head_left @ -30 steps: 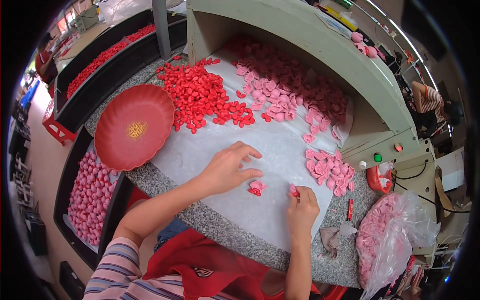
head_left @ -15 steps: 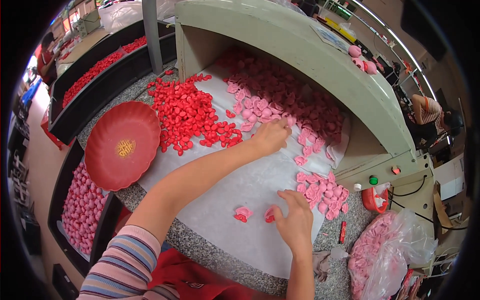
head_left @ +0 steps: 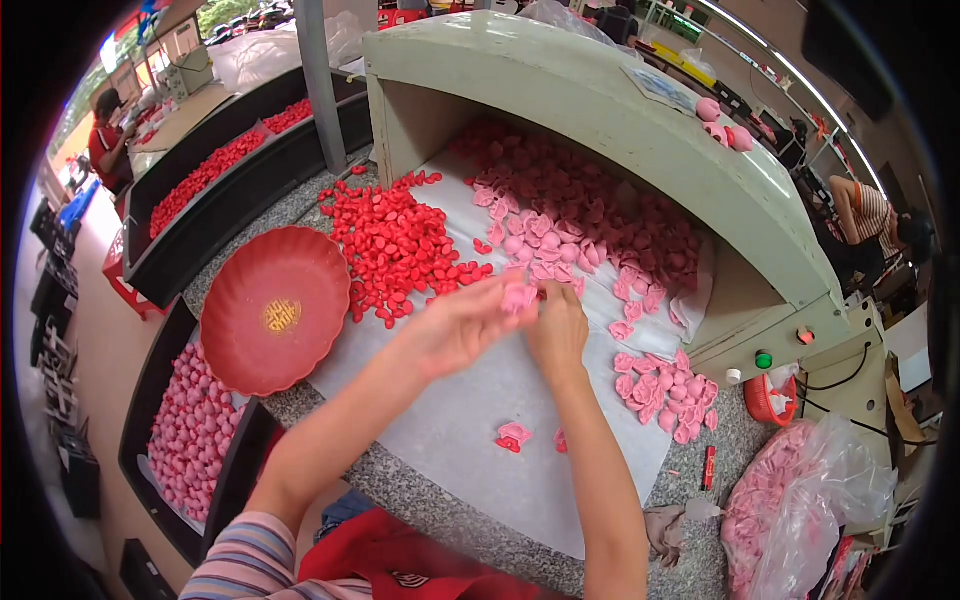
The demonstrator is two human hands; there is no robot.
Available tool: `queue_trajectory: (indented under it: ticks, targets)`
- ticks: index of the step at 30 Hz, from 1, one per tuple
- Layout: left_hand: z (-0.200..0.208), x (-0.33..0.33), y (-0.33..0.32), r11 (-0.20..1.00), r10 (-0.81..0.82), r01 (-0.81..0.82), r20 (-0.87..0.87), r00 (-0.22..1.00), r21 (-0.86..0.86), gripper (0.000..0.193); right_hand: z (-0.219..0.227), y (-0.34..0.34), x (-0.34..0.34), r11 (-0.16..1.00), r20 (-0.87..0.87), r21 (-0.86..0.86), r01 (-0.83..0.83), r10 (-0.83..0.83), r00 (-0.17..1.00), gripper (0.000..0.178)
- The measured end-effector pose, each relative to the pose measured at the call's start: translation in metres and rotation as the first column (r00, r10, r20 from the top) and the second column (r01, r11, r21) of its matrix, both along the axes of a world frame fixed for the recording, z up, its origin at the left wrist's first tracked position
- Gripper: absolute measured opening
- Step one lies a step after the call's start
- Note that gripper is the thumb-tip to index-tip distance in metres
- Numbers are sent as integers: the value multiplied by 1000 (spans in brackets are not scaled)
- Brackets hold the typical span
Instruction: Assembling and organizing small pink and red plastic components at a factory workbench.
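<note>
My left hand (head_left: 462, 328) is raised over the white sheet (head_left: 440, 400), its fingers closed on a pink cup-shaped plastic piece (head_left: 519, 297). Right beside it, my right hand (head_left: 560, 325) has its fingers pinched together near that piece. A trace of red shows at its fingertips, but what they hold is mostly hidden. Behind both hands spreads a heap of pink shell pieces (head_left: 545, 243), running back under the arched machine hood. Closer to me on the sheet lies a pink shell with a red piece (head_left: 511, 438); another pink piece (head_left: 560, 440) is partly covered by my right forearm.
A heap of red pieces (head_left: 400, 245) lies left of the hands, next to a red scalloped bowl (head_left: 240, 340). Pink pieces (head_left: 665, 395) are grouped at right. The pale green machine hood (head_left: 600, 95) arches behind. A clear bag (head_left: 800, 500) of pink pieces stands at right.
My left hand has drawn back from the pink heap with a pink piece. My right hand has left the two pieces near me and moved up beside it. The whole view has shifted slightly.
</note>
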State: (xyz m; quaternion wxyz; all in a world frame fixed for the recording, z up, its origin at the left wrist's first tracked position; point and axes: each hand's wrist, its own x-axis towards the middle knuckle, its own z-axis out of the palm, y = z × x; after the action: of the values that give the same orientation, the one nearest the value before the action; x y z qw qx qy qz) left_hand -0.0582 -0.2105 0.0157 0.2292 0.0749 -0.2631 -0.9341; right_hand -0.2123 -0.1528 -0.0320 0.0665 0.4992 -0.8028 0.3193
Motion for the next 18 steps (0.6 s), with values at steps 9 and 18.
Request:
queue_trajectory:
  ticks: [9, 18]
  targets:
    - [-16, 80, 78, 865, -25, 87, -132, 991, 494, 45, 38, 54, 32, 986, 436, -161, -31, 99, 895, 19]
    - [-21, 78, 109, 982, -76, 69, 32, 997, 174, 38, 64, 170, 97, 948, 924, -305, 88, 272, 269, 20]
